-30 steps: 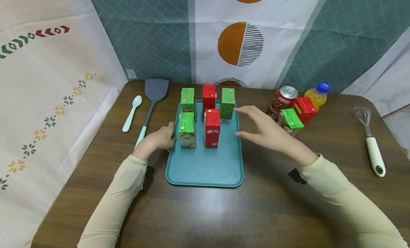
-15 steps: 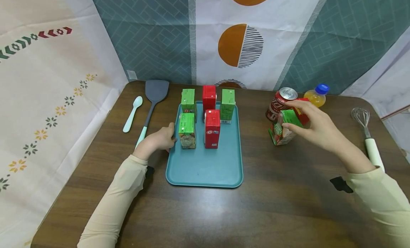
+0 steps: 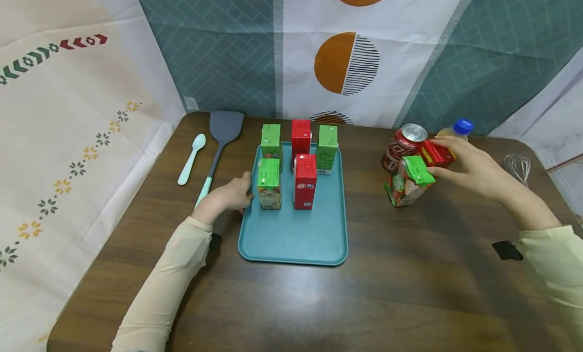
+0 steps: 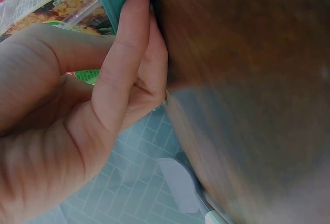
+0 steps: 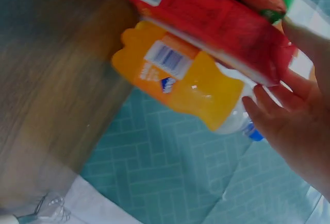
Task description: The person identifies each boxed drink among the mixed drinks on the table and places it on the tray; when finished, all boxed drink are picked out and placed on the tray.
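A teal tray carries several upright juice boxes, among them a green one and a red one at its middle. My left hand grips the tray's left edge; its fingers meet the rim in the left wrist view. To the right, my right hand spans the top of another red juice box, thumb in front and fingers behind. The right wrist view has the fingertips beside this red box, with an orange drink bottle next to them.
A cola can and a green-topped juice box stand close against the red box. The bottle's blue cap shows behind the hand. A whisk lies far right; a spatula and a small spoon lie left.
My right hand has moved right from beside the tray, past the green-topped box, to the red box near the bottle. My left hand stays at the tray edge.
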The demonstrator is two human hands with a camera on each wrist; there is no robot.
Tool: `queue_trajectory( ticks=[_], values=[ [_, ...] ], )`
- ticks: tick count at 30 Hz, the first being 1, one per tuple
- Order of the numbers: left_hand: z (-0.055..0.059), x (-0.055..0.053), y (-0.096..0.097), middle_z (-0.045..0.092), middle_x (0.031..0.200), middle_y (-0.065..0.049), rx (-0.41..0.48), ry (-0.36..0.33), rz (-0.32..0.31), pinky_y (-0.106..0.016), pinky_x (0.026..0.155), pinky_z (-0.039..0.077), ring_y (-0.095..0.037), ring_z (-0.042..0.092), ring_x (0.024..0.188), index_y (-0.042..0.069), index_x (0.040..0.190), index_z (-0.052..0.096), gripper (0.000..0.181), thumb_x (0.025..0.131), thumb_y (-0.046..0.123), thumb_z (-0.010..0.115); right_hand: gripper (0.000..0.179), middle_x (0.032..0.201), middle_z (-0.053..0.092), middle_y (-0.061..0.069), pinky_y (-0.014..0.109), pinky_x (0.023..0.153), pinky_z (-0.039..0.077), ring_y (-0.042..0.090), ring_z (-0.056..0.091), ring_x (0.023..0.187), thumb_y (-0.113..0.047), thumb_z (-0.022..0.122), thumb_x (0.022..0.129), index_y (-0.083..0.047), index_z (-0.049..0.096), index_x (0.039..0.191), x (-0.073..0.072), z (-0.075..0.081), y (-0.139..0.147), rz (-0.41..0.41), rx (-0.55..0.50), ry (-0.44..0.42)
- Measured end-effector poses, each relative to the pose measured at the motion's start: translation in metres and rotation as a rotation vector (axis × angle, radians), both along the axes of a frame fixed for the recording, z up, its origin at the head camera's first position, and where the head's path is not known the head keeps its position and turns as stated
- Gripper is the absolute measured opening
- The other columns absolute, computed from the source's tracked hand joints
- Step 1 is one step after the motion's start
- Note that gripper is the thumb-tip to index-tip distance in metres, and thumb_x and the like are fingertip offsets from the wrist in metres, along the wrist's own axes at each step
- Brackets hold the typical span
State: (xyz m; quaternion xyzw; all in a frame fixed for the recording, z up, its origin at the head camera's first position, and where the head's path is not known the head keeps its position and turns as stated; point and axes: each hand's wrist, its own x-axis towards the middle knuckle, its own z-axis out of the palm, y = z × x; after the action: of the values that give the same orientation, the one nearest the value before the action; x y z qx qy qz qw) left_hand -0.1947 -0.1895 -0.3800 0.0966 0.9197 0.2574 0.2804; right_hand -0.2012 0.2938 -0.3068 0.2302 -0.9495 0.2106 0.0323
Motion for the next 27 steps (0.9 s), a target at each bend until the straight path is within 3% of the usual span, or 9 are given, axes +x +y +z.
queue_trajectory(
  ticks=[4,10,16,20,27],
  values=[
    [0.0,-0.001,0.0,0.061,0.092,-0.027,-0.001,0.006,-0.002,-0.032,0.058,0.051,-0.021,0.065,0.059,-0.013,0.142,0.003,0.063,0.096,0.003,0.042,0.062,0.135,0.042,0.022,0.063,0.095,0.03,0.044,0.035,0.126,-0.014,0.075,0.079,0.003,0.046,0.131,-0.005,-0.002,0.004,0.024,-0.001,0.028],
    [-0.001,-0.001,0.0,0.062,0.085,-0.023,-0.008,0.01,-0.011,-0.031,0.058,0.05,-0.02,0.064,0.058,-0.013,0.142,0.0,0.065,0.096,0.004,0.042,0.066,0.133,0.044,0.025,0.065,0.088,0.034,0.046,0.04,0.119,-0.014,0.08,0.073,0.002,0.049,0.129,-0.011,-0.001,0.006,-0.01,0.038,0.005],
    [-0.002,0.0,0.0,0.062,0.09,-0.026,0.007,0.019,-0.015,-0.031,0.059,0.051,-0.02,0.065,0.058,-0.014,0.141,0.004,0.062,0.095,0.003,0.043,0.066,0.114,0.054,0.027,0.059,0.089,0.034,0.043,0.045,0.106,0.005,0.085,0.057,0.008,0.055,0.116,-0.02,-0.005,0.004,0.107,0.059,0.135],
    [-0.002,0.0,-0.001,0.061,0.092,-0.028,0.005,0.007,-0.011,-0.032,0.059,0.051,-0.021,0.065,0.059,-0.014,0.142,0.001,0.064,0.096,0.002,0.042,0.066,0.106,0.058,0.024,0.054,0.087,0.034,0.039,0.048,0.1,0.01,0.084,0.053,0.008,0.055,0.112,-0.023,-0.007,0.001,0.142,0.035,0.167],
    [-0.001,0.0,-0.001,0.06,0.096,-0.029,0.002,0.005,-0.004,-0.032,0.059,0.051,-0.02,0.065,0.059,-0.013,0.142,0.002,0.063,0.096,0.002,0.042,0.068,0.106,0.058,0.021,0.05,0.081,0.037,0.038,0.05,0.096,0.006,0.087,0.051,0.006,0.055,0.111,-0.01,-0.006,0.002,0.087,0.015,0.197]
  ],
)
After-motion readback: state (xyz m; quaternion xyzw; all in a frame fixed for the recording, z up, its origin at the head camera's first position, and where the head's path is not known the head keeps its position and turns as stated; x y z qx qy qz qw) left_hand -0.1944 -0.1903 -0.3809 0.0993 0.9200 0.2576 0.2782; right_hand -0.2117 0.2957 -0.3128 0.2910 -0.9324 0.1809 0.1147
